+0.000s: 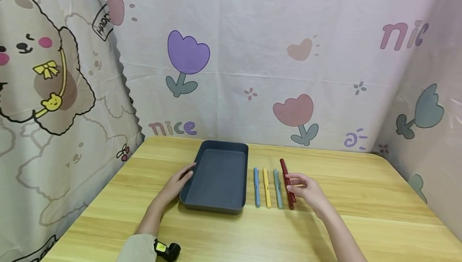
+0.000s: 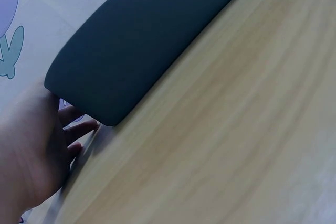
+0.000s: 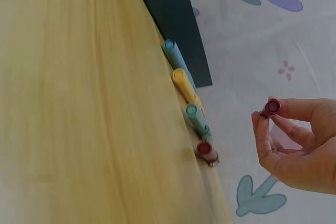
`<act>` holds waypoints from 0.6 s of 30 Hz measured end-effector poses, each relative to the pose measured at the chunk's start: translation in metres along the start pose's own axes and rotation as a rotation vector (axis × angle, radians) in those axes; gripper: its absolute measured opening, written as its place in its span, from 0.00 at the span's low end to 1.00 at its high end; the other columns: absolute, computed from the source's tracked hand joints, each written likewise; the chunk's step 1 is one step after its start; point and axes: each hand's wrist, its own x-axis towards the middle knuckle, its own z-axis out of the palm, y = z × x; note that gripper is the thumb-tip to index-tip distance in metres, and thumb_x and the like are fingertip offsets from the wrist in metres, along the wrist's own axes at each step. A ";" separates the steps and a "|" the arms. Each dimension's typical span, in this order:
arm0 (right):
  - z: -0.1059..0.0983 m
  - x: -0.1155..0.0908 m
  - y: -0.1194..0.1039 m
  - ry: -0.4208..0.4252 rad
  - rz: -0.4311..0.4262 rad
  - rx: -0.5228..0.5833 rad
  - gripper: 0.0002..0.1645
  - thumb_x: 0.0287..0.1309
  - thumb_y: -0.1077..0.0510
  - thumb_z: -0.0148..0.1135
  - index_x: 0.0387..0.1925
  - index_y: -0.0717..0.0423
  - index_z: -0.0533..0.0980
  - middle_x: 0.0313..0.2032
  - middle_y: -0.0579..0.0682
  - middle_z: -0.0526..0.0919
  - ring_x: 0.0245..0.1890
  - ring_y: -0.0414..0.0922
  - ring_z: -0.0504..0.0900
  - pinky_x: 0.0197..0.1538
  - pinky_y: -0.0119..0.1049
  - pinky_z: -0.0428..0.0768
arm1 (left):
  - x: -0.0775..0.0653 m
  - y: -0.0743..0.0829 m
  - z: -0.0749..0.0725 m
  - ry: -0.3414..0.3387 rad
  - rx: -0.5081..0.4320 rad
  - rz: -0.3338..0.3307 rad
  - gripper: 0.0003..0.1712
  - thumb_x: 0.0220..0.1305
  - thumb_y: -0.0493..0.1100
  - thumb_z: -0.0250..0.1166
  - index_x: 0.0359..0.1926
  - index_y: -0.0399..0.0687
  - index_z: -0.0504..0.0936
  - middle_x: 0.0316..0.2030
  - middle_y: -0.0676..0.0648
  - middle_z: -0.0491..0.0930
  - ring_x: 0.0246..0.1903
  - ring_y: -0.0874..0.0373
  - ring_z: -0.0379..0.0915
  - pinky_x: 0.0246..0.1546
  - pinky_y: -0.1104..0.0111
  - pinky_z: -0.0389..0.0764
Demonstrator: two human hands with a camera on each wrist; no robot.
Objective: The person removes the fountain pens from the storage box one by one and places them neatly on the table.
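Observation:
My left hand (image 1: pixel 175 183) touches the left side of a dark grey rectangular tray (image 1: pixel 241 182), its fingers at the rim; the left wrist view shows those fingers relaxed beside the tray's corner. Between thumb and fingertips, my right hand (image 1: pixel 306 190) pinches a dark red pen (image 3: pixel 272 106), raised above the table in the right wrist view. A second dark red pen (image 3: pixel 205 149) lies below it on the table, partly covered by the held one in the head view. To its left, a green pen (image 1: pixel 278 190), a yellow pen (image 1: pixel 266 188) and a blue pen (image 1: pixel 256 188) lie side by side.
The light wooden table (image 1: pixel 216 238) ends at the back against a printed curtain (image 1: pixel 249 53), which also hangs along both sides. A black wrist camera (image 1: pixel 170 251) is strapped at the left sleeve (image 1: pixel 138 248).

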 end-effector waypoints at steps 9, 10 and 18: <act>-0.012 -0.002 0.009 0.030 0.012 -0.036 0.23 0.56 0.65 0.60 0.54 0.68 0.70 0.44 0.61 0.75 0.42 0.51 0.77 0.43 0.38 0.75 | 0.000 0.000 0.001 0.004 0.003 0.009 0.25 0.71 0.42 0.48 0.66 0.37 0.62 0.64 0.34 0.57 0.64 0.39 0.49 0.60 0.47 0.52; -0.013 -0.003 0.010 0.033 0.020 -0.038 0.23 0.56 0.65 0.60 0.54 0.67 0.70 0.44 0.61 0.75 0.42 0.51 0.77 0.43 0.38 0.75 | 0.000 0.000 0.001 0.003 0.003 0.009 0.25 0.71 0.42 0.48 0.66 0.37 0.62 0.64 0.34 0.57 0.64 0.39 0.49 0.60 0.47 0.52; -0.020 -0.001 0.023 0.051 0.034 -0.059 0.23 0.57 0.65 0.59 0.55 0.67 0.70 0.45 0.61 0.75 0.44 0.52 0.77 0.46 0.40 0.74 | 0.001 0.001 0.001 0.001 0.000 0.003 0.25 0.71 0.42 0.48 0.66 0.37 0.61 0.64 0.35 0.57 0.64 0.40 0.49 0.60 0.47 0.52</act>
